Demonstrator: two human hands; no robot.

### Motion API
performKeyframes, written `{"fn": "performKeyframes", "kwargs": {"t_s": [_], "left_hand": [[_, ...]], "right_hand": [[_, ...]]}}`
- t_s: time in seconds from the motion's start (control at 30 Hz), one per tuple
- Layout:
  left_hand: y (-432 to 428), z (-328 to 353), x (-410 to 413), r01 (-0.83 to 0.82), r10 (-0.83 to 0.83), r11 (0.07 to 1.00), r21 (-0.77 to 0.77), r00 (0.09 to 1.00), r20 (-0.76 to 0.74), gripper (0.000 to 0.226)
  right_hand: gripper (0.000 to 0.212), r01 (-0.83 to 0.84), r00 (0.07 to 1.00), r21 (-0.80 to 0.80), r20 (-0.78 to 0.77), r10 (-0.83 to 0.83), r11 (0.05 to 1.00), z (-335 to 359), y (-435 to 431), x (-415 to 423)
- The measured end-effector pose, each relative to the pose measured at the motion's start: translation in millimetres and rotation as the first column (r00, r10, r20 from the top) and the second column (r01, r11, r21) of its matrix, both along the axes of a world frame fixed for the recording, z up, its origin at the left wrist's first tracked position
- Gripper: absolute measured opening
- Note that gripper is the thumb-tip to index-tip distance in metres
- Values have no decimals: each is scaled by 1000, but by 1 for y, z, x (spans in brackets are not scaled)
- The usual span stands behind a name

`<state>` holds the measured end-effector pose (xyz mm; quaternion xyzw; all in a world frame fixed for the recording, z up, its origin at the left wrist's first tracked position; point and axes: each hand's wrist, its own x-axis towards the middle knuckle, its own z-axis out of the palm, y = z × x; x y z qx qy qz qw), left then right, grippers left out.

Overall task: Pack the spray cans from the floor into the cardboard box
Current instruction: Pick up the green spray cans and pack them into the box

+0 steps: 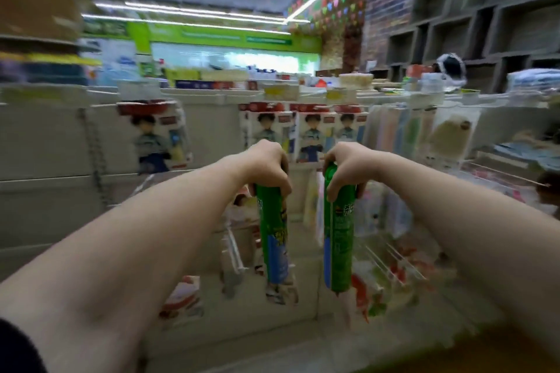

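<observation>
Starting at the left, the left hand is curled down over the top end of a tall green metal spray can with a blue lower band. Its fingers wrap round the cap and shoulder, so the can hangs upright below the fist, off the floor and in front of the white shop shelving hung with boxed goods. Close beside it, but not touching, a second tall green spray can hangs the same way from the right hand, whose fingers and thumb are closed round its top. My worry is the grip, because each can is carried by its top end alone. If a cap is loose it may pull off and the can will drop, and a finger bearing on the nozzle could set it spraying. The two long cans hang near each other and could swing and knock together, or catch the wire hooks of the shelving behind their lower ends. The picture is smeared, so I judge the head is turning, and lowering a can blind invites hitting a rim. At the near right there is a blurred brown patch. I cannot tell whether that is the cardboard box, which otherwise I do not see.
</observation>
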<state>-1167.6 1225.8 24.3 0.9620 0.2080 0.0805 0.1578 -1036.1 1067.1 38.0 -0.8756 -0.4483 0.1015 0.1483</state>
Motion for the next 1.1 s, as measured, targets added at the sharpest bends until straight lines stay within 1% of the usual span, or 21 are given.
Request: {"fn": "performKeyframes", "kwargs": {"t_s": [0.13, 0.27, 0.4, 0.5, 0.67, 0.8, 1.0, 1.1], "left_hand": [[30, 6, -72, -168, 167, 986, -21, 986, -5, 26], [59, 6, -155, -320, 321, 947, -17, 947, 16, 23], [86, 4, -246, -455, 456, 890, -18, 890, 30, 22], [105, 3, -321, -556, 556, 831, -29, 831, 10, 24], [135, 1, -453, -698, 698, 716, 21, 715, -38, 27], [149, -3, -556, -778, 779, 627, 48, 625, -50, 24], [146, -19, -691, -890, 893, 449, 77, 444, -77, 25], [136, -25, -748, -938, 938, 342, 47, 338, -79, 27]], "right_hand": [[49, -163, 986, 20, -15, 164, 986, 11, 55, -49], [48, -316, 948, 34, -19, 317, 948, 14, 112, -116], [48, -466, 884, 33, -23, 467, 884, 15, 170, -197], [49, -572, 819, 25, -38, 573, 820, 13, 209, -267], [45, -697, 713, 46, -61, 698, 716, 7, 267, -384], [48, -780, 616, 67, -94, 782, 623, 0, 306, -477], [50, -890, 450, 41, -92, 889, 454, -15, 347, -616], [49, -931, 361, 21, -106, 927, 365, -22, 361, -683]]}}
